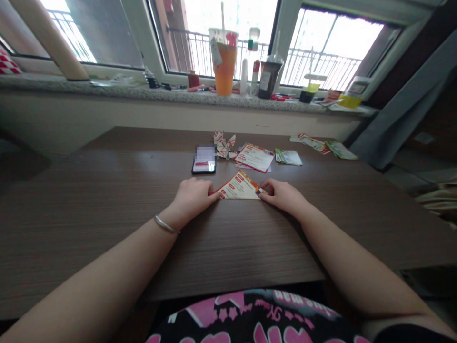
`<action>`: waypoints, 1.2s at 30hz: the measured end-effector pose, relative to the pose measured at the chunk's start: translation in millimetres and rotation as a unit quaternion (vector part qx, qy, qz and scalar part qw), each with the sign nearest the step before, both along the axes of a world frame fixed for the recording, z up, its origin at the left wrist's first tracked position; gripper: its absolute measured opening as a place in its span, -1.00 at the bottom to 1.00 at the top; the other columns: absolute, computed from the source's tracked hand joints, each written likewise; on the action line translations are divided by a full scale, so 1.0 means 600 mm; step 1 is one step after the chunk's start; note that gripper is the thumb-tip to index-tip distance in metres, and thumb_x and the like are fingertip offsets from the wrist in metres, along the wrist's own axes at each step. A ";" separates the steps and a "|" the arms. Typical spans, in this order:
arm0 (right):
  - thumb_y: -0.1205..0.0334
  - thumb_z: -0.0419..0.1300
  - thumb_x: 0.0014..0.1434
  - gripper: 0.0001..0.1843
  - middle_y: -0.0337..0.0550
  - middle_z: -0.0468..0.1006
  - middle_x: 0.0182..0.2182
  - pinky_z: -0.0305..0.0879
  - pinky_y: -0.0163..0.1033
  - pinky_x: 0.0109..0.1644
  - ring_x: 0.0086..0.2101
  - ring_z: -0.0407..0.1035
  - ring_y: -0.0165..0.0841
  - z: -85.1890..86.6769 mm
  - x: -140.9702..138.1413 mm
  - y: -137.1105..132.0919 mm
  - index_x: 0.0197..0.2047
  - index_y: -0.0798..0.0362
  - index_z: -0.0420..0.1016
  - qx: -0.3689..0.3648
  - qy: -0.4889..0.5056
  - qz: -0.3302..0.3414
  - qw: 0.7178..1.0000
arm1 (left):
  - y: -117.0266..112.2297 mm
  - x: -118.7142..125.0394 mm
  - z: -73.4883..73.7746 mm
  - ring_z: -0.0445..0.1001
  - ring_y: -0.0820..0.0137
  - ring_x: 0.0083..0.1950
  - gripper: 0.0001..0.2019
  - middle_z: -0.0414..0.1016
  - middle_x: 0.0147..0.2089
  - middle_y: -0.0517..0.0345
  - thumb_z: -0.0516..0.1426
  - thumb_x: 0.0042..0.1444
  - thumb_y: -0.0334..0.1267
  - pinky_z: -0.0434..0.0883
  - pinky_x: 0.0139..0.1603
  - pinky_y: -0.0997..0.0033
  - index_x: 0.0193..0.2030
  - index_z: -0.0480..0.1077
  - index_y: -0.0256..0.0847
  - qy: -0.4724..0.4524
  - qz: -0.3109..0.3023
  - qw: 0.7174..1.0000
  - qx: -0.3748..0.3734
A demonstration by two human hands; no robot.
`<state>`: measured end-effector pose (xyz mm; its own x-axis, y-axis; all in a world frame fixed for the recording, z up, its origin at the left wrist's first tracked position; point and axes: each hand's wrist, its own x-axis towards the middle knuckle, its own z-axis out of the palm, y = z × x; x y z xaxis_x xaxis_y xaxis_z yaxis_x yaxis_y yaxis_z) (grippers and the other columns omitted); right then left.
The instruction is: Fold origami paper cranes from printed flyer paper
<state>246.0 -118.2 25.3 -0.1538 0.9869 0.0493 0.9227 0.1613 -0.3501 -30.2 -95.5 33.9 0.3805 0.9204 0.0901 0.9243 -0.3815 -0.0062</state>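
A printed sheet of paper [238, 187], folded into a triangle with its point facing away from me, lies low over the brown table. My left hand [194, 196] pinches its left corner between thumb and fingers; a silver bangle circles that wrist. At the right corner, my right hand [283, 194] grips the paper the same way. Just beyond the triangle is a stack of similar printed sheets [254, 157]. Folded paper figures [224, 145] stand behind, beside a phone [204, 159] lying face up with its screen lit.
A small pile of green-and-white papers [288, 157] sits right of the stack. More leaflets [342, 149] lie at the table's [89, 190] far right. Along the stone windowsill [117, 88] stand a tall orange drink cup [224, 66], a dark cup [269, 77], bottles and small clutter.
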 end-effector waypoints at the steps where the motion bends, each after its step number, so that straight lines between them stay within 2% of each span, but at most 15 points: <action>1: -0.02 0.25 0.10 -0.70 -0.22 0.55 -0.43 0.10 -0.32 -0.50 -0.48 0.39 -0.38 0.001 0.000 0.000 -0.17 -0.02 0.49 -0.002 0.000 -0.003 1.000 | -0.001 0.000 0.002 0.47 0.19 -0.28 -0.48 0.56 -0.34 -0.02 -0.05 0.17 0.22 0.25 -0.33 0.32 -0.42 0.45 -0.17 0.005 0.000 1.000 0.002; 7: -0.01 0.18 0.16 -0.72 -0.22 0.55 -0.45 0.11 -0.32 -0.49 -0.48 0.38 -0.38 0.000 0.001 0.002 -0.17 -0.02 0.51 -0.010 0.006 -0.001 1.000 | -0.002 -0.004 0.005 0.47 0.20 -0.29 -0.55 0.56 -0.34 0.02 -0.02 0.18 0.15 0.25 -0.34 0.33 -0.41 0.44 -0.17 -0.004 -0.008 1.000 -0.013; 11: 0.03 0.21 0.15 -0.73 -0.22 0.55 -0.45 0.15 -0.32 -0.46 -0.48 0.38 -0.39 -0.002 0.007 0.004 -0.15 -0.01 0.52 -0.003 0.030 0.013 0.999 | -0.002 -0.007 0.008 0.47 0.24 -0.30 -0.61 0.56 -0.32 0.05 0.02 0.16 0.10 0.27 -0.33 0.36 -0.37 0.46 -0.16 -0.022 -0.008 0.999 -0.025; 15: 0.22 0.21 0.13 -0.76 -0.20 0.55 -0.41 0.23 -0.31 -0.37 -0.43 0.39 -0.39 0.001 0.009 0.004 -0.11 0.04 0.49 0.023 0.061 0.034 0.997 | -0.005 -0.005 0.009 0.48 0.27 -0.24 -0.68 0.56 -0.22 0.07 0.03 0.18 0.01 0.30 -0.29 0.37 -0.25 0.47 -0.15 -0.064 -0.022 0.998 -0.016; 19: 0.38 0.19 0.10 -0.73 -0.18 0.54 -0.36 0.31 -0.28 -0.24 -0.37 0.39 -0.39 0.008 0.004 0.001 -0.08 0.08 0.44 0.057 0.106 0.074 0.990 | -0.011 -0.002 0.007 0.46 0.26 -0.13 -0.71 0.52 -0.12 0.04 0.06 0.19 -0.07 0.36 -0.13 0.33 -0.12 0.47 -0.17 -0.121 -0.067 0.990 0.030; 23: 0.36 0.23 0.08 -0.79 -0.13 0.54 -0.28 0.32 -0.22 -0.16 -0.26 0.40 -0.32 0.015 -0.003 -0.006 -0.16 0.07 0.45 0.098 0.103 0.114 0.983 | -0.015 0.002 0.008 0.44 0.27 -0.12 -0.78 0.50 -0.12 0.02 0.09 0.20 -0.16 0.37 -0.07 0.30 -0.15 0.49 -0.19 -0.153 -0.131 0.978 0.057; 27: 0.32 0.18 0.16 -0.88 -0.12 0.55 -0.26 0.32 -0.21 -0.12 -0.23 0.41 -0.32 0.027 -0.009 -0.017 -0.19 0.06 0.46 0.130 0.107 0.157 0.973 | -0.020 0.007 0.012 0.42 0.30 -0.11 -0.80 0.49 -0.14 0.03 0.05 0.23 -0.28 0.37 -0.04 0.31 -0.21 0.50 -0.21 -0.178 -0.200 0.961 0.071; 31: 0.34 0.17 0.18 -0.92 -0.15 0.57 -0.28 0.31 -0.21 -0.08 -0.22 0.42 -0.32 0.035 -0.013 -0.024 -0.27 0.03 0.50 0.138 0.092 0.214 0.963 | -0.028 0.011 0.013 0.42 0.33 -0.11 -0.78 0.49 -0.13 0.04 0.02 0.25 -0.32 0.38 -0.06 0.33 -0.17 0.51 -0.18 -0.188 -0.238 0.950 0.076; 36: 0.32 0.20 0.18 -0.91 -0.14 0.57 -0.27 0.30 -0.19 -0.07 -0.21 0.41 -0.31 0.031 -0.010 -0.020 -0.26 0.01 0.54 0.131 0.066 0.271 0.951 | -0.027 0.012 0.011 0.44 0.35 -0.12 -0.75 0.52 -0.11 0.09 0.00 0.27 -0.35 0.38 -0.07 0.33 -0.17 0.53 -0.13 -0.179 -0.291 0.937 0.074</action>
<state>239.8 -130.0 44.0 -0.6128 0.7149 0.3368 0.6298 0.6992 -0.3384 -23.2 -111.9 40.5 0.7342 0.5342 0.4189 0.5137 -0.8406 0.1717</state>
